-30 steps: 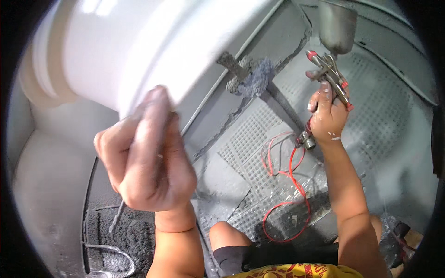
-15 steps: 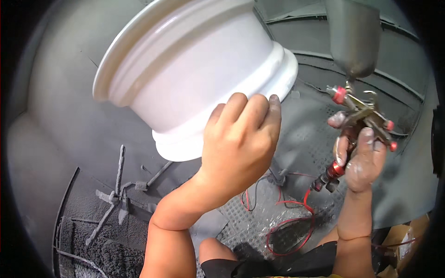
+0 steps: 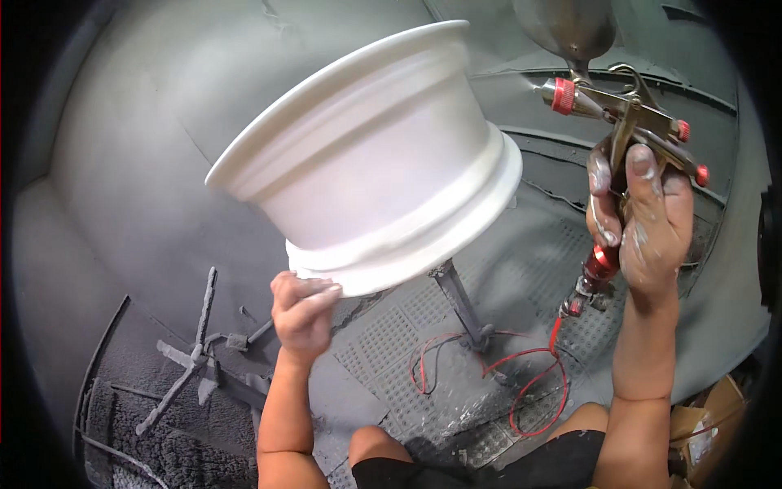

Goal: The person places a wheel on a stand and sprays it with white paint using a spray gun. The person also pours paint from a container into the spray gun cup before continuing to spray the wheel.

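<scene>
A white wheel rim (image 3: 375, 179) is tilted over a grey, paint-crusted post (image 3: 456, 301). My left hand (image 3: 303, 314) grips its lower left edge with curled fingers. In my right hand (image 3: 648, 212), which is spattered with paint, is a metal spray gun (image 3: 603, 106) with red knobs and a metal cup (image 3: 570, 24) on top. The gun's nozzle points left at the rim, and a faint mist shows in front of it. A red air hose (image 3: 554, 330) hangs from the fitting at the bottom of the handle.
Curved grey booth walls (image 3: 147, 138) surround the rim. A grey cross-shaped stand (image 3: 195, 354) is at the lower left, beside a dark crusted mat (image 3: 122, 424). A perforated floor (image 3: 383, 342) lies beneath, with hose loops on it, and brown cardboard (image 3: 717, 416) is at the lower right.
My left hand has moved down and left along the rim, whose whole outline now shows over the post. The spray gun sits higher than half a second ago, with mist now at its nozzle.
</scene>
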Tool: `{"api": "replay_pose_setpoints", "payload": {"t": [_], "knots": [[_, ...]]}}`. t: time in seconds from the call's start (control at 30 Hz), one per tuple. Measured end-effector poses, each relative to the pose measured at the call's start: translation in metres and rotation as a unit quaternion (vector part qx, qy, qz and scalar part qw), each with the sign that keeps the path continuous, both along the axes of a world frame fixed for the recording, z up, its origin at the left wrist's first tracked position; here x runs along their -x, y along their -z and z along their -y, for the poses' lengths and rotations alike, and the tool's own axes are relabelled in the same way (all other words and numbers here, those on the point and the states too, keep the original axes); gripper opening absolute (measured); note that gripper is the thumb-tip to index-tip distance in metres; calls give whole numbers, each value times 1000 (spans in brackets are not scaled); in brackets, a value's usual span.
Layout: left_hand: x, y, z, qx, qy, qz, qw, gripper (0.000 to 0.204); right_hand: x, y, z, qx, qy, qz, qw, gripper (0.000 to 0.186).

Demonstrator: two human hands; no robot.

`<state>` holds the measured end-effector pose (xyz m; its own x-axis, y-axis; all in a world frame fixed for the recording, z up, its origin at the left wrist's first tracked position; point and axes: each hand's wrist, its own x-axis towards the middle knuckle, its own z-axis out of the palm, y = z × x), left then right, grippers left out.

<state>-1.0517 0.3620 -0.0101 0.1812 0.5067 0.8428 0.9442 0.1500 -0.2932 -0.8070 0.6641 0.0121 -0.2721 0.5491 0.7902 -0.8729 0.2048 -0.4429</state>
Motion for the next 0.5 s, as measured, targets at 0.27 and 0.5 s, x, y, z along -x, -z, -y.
{"api": "replay_pose_setpoints", "payload": {"t": [0.27, 0.5], "knots": [[64, 28, 44, -107, -139, 223, 959, 65, 5, -11, -16, 33, 18, 25, 999, 28], [-13, 52, 14, 32, 34, -127, 991, 76, 6, -13, -17, 20, 28, 29, 999, 28]]}}
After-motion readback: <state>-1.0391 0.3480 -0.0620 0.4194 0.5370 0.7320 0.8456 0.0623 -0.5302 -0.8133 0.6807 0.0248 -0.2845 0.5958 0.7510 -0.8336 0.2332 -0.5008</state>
